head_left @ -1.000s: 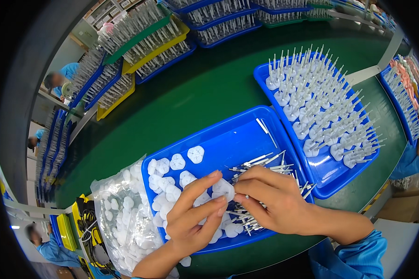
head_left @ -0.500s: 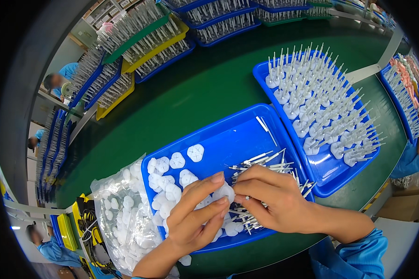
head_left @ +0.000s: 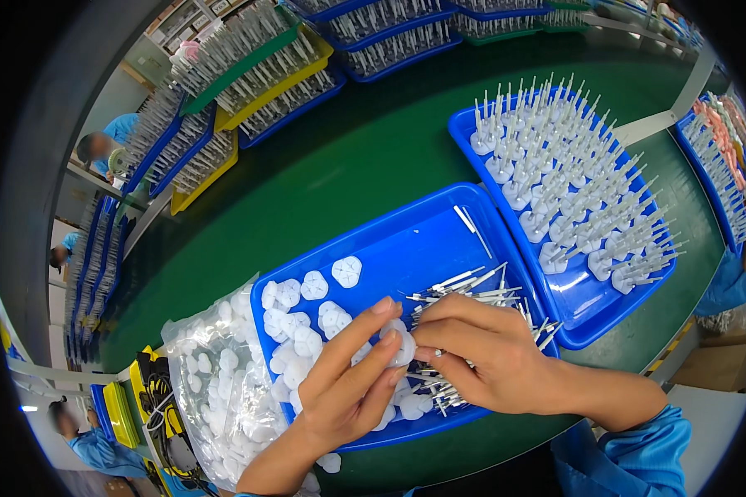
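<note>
My left hand (head_left: pixel 348 381) pinches a white plastic disc (head_left: pixel 404 346) between thumb and fingers, tilted over the near blue tray (head_left: pixel 406 253). Right beside it, my right hand (head_left: pixel 501 356) has its thumb and forefinger closed on a thin white stick (head_left: pixel 425 354); only a short piece of that stick shows, its end close to the disc. Whether the two touch is hidden by my fingers. Loose white discs (head_left: pixel 308 341) lie along the tray's left side. Under and behind my right hand is a heap of thin white sticks (head_left: pixel 464 283).
At the right stands a blue tray (head_left: pixel 584 319) packed with discs bearing upright sticks. A clear plastic bag (head_left: pixel 215 398) of discs lies at the left. Stacked trays (head_left: pixel 265 116) line the far side of the green table (head_left: pixel 323 178). Co-workers (head_left: pixel 112 451) appear at the left edge.
The white disc has turned in my left fingers and now shows its round rim and middle more openly. My left fingertips have shifted slightly; my right hand has barely moved.
</note>
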A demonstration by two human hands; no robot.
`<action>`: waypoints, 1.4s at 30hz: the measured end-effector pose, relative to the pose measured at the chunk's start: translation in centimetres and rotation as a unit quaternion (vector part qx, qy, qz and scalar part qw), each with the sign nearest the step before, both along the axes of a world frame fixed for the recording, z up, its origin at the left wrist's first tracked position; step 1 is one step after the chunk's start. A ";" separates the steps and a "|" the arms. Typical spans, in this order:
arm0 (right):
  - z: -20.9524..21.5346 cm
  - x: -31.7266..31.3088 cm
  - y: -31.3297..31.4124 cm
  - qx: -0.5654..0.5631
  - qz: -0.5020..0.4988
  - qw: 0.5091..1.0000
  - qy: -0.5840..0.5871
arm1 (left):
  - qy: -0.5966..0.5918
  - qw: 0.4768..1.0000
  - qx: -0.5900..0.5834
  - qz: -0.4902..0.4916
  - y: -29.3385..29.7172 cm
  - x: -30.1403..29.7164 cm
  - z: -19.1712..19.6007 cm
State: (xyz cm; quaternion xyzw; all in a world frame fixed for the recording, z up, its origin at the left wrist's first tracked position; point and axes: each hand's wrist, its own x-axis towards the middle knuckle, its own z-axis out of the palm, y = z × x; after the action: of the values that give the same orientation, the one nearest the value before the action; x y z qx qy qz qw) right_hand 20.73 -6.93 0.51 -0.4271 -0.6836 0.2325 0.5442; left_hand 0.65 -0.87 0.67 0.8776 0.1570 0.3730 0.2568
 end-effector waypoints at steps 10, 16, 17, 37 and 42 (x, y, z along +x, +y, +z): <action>1.2 0.0 0.0 -0.099 0.002 0.995 0.018 | -0.145 0.957 -0.240 0.077 0.0 0.2 -0.1; 1.5 1.6 0.3 -0.100 0.006 0.995 -0.010 | -0.135 0.887 -0.430 0.099 0.6 0.0 0.2; 1.5 1.5 0.3 -0.100 0.006 0.995 -0.010 | -0.117 0.888 -0.434 0.092 0.6 0.2 0.3; 1.9 1.6 0.0 -0.172 0.009 0.985 -0.032 | -0.152 0.878 -0.453 -0.022 0.7 -0.4 -0.4; 1.3 1.2 -0.1 -0.175 0.024 0.983 -0.053 | -0.084 0.944 -0.319 0.008 0.3 0.0 -0.2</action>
State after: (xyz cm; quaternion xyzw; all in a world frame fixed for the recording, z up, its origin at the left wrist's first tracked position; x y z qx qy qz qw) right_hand 21.95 -7.07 1.84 -0.5107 -0.6702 0.3390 0.4184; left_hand 0.67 -0.57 0.49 0.7142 0.2526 0.3775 0.5326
